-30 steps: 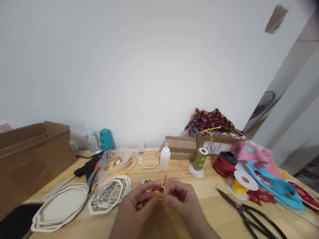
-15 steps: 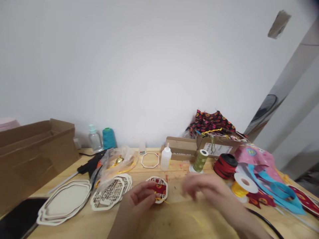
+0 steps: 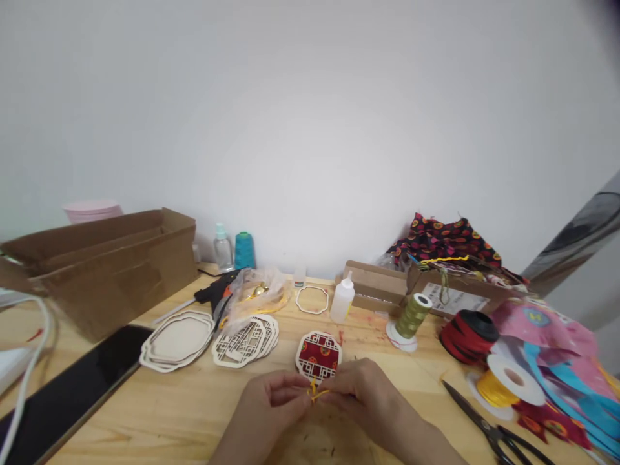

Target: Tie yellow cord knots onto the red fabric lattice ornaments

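A small wooden lattice frame backed with red patterned fabric (image 3: pixel 318 355) lies flat on the table just beyond my hands. A yellow cord (image 3: pixel 314 390) comes off its near edge and forms a small loop. My left hand (image 3: pixel 278 402) pinches the cord from the left, thumb and fingers together. From the right, my right hand (image 3: pixel 361 395) pinches the same cord, its fingertips close to the left ones. The fingers cover part of the cord, so how it is looped is hard to make out.
Scissors (image 3: pixel 489 426) lie at the right, near a yellow cord spool (image 3: pixel 506 384). Stacked wooden lattice pieces (image 3: pixel 242 342) and plain frames (image 3: pixel 177 339) are at the left, with a black phone-like slab (image 3: pixel 87 394). A white glue bottle (image 3: pixel 342 298) stands behind the frame.
My right hand has come in from the right and now grips the cord beside my left hand. The camera view has shifted, bringing the scissors into sight.
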Available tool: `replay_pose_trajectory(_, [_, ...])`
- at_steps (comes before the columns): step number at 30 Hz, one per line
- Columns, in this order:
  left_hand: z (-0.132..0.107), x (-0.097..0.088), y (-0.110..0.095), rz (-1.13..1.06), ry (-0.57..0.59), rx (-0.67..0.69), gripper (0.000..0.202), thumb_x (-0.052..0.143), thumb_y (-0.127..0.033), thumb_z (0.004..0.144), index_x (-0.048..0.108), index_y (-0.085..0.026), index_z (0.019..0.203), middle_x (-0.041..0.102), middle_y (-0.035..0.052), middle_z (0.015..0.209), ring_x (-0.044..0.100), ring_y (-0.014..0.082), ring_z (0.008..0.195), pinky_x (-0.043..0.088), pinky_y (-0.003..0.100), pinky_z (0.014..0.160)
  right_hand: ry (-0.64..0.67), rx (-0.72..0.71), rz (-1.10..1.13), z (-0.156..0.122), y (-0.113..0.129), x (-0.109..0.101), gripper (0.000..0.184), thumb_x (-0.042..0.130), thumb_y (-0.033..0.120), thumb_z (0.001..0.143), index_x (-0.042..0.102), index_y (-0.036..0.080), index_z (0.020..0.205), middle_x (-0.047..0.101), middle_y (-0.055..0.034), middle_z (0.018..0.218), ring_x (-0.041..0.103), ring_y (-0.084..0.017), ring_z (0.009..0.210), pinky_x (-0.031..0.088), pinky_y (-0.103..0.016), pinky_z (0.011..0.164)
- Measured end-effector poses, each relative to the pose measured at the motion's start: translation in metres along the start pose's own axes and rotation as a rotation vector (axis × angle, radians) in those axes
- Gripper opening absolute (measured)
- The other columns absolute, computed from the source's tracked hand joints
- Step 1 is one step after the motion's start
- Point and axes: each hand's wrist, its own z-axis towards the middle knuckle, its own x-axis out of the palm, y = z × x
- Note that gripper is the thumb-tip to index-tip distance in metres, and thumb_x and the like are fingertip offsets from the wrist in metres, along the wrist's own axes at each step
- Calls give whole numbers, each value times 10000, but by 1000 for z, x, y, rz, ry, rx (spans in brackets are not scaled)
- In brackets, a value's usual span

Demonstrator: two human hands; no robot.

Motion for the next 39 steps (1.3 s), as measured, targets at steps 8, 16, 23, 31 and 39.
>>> replay_pose_trajectory(8, [-1,-9,6,46,39,-31,203,700,-266,486,644,-136,632,652,-8,557,546,116,507,393,193,469,-79,-29,31,-8,-6,10,270,402,337,813,659,261,850,639,-31,681,541,-125,612,342,-175,542])
replay_pose_trajectory(16, [-6,7,-11,-2,37,-355,322,600,-481,549,549,-164,566,247,-140,291,124,18,268,13,167,309,-177,-20,124,-8,-5,9,204,480,249,776,647,276,889,604,2,667,504,-94,565,308,-170,490])
replay_pose_trajectory(23, [3,11,-17,-252,128,-446,438,678,-419,465,306,-197,399,187,-149,282,51,6,295,3,157,305,-300,-28,224,-6,-6,12,204,493,187,734,677,218,818,620,-29,697,523,-103,593,335,-173,502])
replay_pose_trajectory(31, [7,15,-8,61,160,-119,251,603,-377,588,664,-138,634,521,-42,405,470,110,469,327,178,430,-263,396,460,2,-14,21,381,438,361,759,681,121,590,441,17,434,359,-81,446,231,-193,417])
replay_pose_trajectory(39, [0,17,-15,391,243,131,274,487,-330,672,690,-151,634,577,-42,505,457,114,504,322,184,466,-238,604,1069,7,-10,26,223,680,314,543,674,93,570,529,6,464,392,-61,447,263,-174,445])
